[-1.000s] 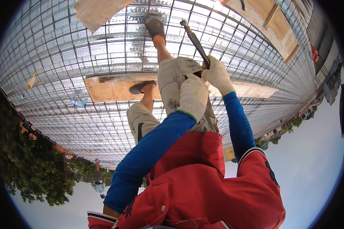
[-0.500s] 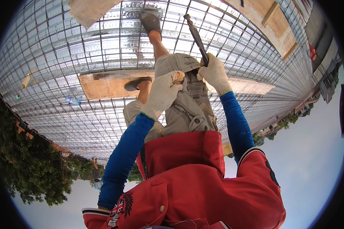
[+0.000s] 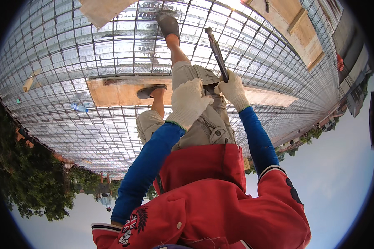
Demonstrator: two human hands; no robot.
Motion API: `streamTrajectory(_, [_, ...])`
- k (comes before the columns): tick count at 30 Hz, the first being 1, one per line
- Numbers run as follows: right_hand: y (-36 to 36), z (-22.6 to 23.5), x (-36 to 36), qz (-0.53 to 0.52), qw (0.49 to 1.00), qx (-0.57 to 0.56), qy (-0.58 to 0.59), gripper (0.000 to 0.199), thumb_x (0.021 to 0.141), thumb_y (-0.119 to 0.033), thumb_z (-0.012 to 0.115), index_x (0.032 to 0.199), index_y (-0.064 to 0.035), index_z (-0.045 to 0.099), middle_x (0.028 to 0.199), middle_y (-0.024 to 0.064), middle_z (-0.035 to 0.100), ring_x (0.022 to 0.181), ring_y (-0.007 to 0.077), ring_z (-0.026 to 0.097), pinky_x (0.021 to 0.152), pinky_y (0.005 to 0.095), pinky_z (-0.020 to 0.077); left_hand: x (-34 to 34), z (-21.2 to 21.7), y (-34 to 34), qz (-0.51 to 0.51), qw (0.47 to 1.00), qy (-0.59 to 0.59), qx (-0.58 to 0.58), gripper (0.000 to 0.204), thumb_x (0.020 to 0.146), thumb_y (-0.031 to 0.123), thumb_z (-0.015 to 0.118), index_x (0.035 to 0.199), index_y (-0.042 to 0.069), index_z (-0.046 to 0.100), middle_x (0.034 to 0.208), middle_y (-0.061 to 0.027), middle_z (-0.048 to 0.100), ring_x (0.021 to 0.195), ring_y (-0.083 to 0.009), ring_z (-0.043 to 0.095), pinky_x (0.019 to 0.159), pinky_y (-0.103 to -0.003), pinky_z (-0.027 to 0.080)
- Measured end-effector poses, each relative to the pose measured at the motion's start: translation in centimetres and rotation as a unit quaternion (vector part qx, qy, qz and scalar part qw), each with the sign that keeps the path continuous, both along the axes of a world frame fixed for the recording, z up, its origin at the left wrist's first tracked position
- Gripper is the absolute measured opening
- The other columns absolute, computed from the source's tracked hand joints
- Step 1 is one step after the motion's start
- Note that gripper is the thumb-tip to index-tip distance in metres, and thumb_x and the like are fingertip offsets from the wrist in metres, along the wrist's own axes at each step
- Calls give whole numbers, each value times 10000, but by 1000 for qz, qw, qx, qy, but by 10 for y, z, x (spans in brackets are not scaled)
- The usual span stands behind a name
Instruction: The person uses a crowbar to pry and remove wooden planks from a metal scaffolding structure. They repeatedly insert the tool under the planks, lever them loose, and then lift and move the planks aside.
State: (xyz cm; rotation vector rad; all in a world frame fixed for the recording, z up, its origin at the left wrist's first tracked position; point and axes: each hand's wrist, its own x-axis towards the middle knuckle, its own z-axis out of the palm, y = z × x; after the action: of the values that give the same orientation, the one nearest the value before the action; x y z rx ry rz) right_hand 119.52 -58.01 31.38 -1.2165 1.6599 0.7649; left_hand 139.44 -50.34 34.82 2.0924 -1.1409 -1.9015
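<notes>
My right hand (image 3: 232, 91), in a white knitted glove, is wrapped round the lower end of a long dark metal tool (image 3: 217, 54). The tool points up and slightly left, away from me, and its far end carries a small blunt head; its exact kind is unclear. Beside it on the left is my gloved left hand (image 3: 190, 103), its back turned up, fingers curled and thumb pointing right toward the other hand. What those fingers hold, if anything, is hidden. Both hands are over the thigh of my khaki trousers (image 3: 205, 128).
Underfoot a rebar grid (image 3: 124, 54) lies over shiny corrugated sheeting. My shoes rest on the grid and on a plywood board (image 3: 120, 92). More plywood (image 3: 289, 29) lies far right. A plastic bottle (image 3: 79, 108) is at left, and another person (image 3: 105, 195) stands at lower left.
My left hand has moved right, closer to my right hand, and rolled so its back shows. The right hand and its tool have dropped slightly toward me.
</notes>
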Motion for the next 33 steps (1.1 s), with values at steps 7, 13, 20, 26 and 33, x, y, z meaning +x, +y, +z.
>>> streamTrajectory(7, [3, 4, 4, -30, 1000, 1, 4, 256, 823, -166, 809, 933, -10, 638, 837, 177, 715, 801, 293, 726, 750, 431, 567, 2, -3, -2, -31, 1000, -4, -1, 370, 791, 279, 890, 1009, 53, 695, 960, -128, 710, 933, -333, 714, 803, -465, 553])
streamTrajectory(13, [19, 16, 21, -27, 999, 25, 8, 204, 775, -23, 730, 944, -5, 618, 809, 93, 674, 911, 196, 790, 702, 357, 580, 21, -5, 12, 13, 998, 64, -27, 279, 814, 235, 881, 930, 66, 691, 942, -100, 667, 915, -330, 662, 806, -471, 523])
streamTrajectory(20, [16, 18, 22, -144, 989, 11, -42, 184, 800, -36, 753, 930, -5, 626, 818, 86, 690, 746, 176, 667, 724, 355, 557, 44, 10, 7, -99, 986, 90, -98, 264, 890, 280, 824, 1061, 89, 761, 1047, -109, 686, 1069, -324, 669, 919, -465, 542])
streamTrajectory(26, [11, 17, 37, -245, 967, -7, -70, 180, 814, 69, 740, 860, -17, 590, 780, 64, 691, 723, 154, 704, 592, 323, 534, 35, 15, 3, -149, 979, 75, -118, 259, 900, 296, 811, 1094, 132, 761, 1048, -63, 652, 1046, -296, 639, 897, -471, 522])
streamTrajectory(33, [14, 39, 39, -32, 999, -28, -5, 177, 815, 96, 703, 929, -2, 608, 822, 125, 731, 709, 177, 718, 596, 347, 586, 28, 12, 6, -159, 982, 64, -79, 262, 904, 307, 811, 1079, 121, 753, 1055, -54, 668, 1054, -283, 655, 912, -458, 527])
